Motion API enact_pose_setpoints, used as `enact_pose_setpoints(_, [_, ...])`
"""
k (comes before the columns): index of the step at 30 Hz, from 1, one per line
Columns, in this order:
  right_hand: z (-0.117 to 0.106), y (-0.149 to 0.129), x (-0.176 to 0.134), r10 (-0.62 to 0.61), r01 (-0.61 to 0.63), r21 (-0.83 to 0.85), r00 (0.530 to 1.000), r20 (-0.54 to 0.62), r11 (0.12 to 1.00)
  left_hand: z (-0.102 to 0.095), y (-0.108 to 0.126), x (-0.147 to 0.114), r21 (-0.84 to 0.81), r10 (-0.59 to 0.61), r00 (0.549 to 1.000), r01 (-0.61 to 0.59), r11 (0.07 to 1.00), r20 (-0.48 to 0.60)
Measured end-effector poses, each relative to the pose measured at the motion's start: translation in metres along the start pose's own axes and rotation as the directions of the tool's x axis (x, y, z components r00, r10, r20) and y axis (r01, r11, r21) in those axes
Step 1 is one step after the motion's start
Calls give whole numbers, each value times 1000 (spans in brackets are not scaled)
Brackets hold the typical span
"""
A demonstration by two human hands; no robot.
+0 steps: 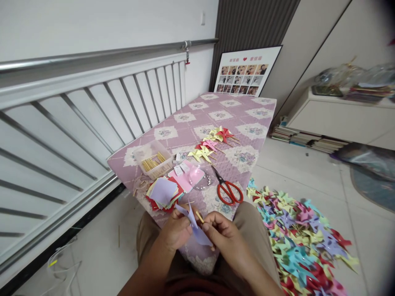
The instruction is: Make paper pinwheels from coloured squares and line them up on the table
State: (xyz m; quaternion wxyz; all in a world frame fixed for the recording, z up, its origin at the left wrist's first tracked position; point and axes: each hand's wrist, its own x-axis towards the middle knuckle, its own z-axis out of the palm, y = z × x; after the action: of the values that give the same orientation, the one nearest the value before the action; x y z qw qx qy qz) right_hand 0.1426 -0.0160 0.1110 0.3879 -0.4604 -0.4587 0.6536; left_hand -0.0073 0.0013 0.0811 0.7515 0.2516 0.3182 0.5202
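One floral-covered table (220, 107), one left hand (175, 231) and one right hand (222, 232) at its near corner, one pair of red-handled scissors (221, 180) ahead, one purple paper (200, 237) between the hands, clamped in left fingertips, one yellow stick (200, 216) pinched in right.

The person is sitting with the left knee (145, 226) and right knee (249, 216) standing apart, a hand working between them. Both forearms are slanting inward, the left forearm (147, 263) and the right forearm (257, 271) showing bare. The left hand (176, 231) is pinching, thumb against curled fingers. Close by, the right hand (221, 235) is bending its fingers into a pinch too.
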Motion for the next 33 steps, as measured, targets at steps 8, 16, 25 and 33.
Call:
enact_pose_setpoints(8, [8, -8, 0, -125, 122, -143, 992, -10, 982, -1, 1, -2, -104, 39, 993, -27, 994, 115])
enact_pose_setpoints(16, [17, -17, -5, -144, 139, -212, 989, -11, 967, 0, 1, -3, -189, 141, 964, -99, 977, 225])
enact_pose_setpoints(25, [21, -16, -6, -196, 187, -250, 981, -11, 950, -2, 1, -4, -157, 183, 955, -148, 976, 233])
enact_pose_setpoints(33, [22, -16, -8, -199, 189, -258, 980, -17, 948, -2, 1, -6, -148, 153, 969, -126, 981, 193])
